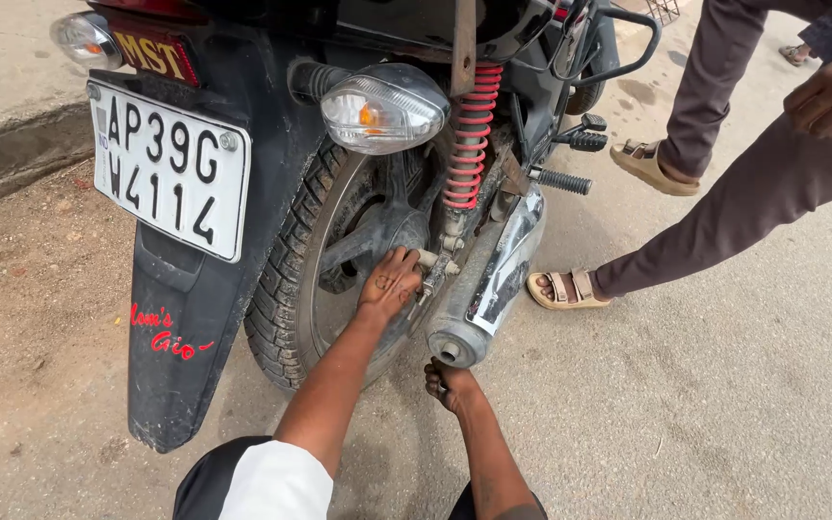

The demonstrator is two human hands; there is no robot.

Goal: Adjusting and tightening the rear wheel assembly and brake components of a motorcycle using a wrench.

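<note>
Left hand, centre of frame: fingers curled and pressed against the axle area of the rear wheel, beside the lower mount of the red shock spring; whether it pinches a nut or fitting cannot be told, as the fingertips are hidden. The reach suits work at the hub, which sits low and inboard.

Right hand, lower centre: fingers closed under the tail end of the chrome exhaust, apparently steadying or feeling it from beneath; any held item is not visible.

Outward: black mudguard with white number plate, left of frame; clear indicator lamp above. A second person's sandalled foot stands on the concrete ground, right of frame.
</note>
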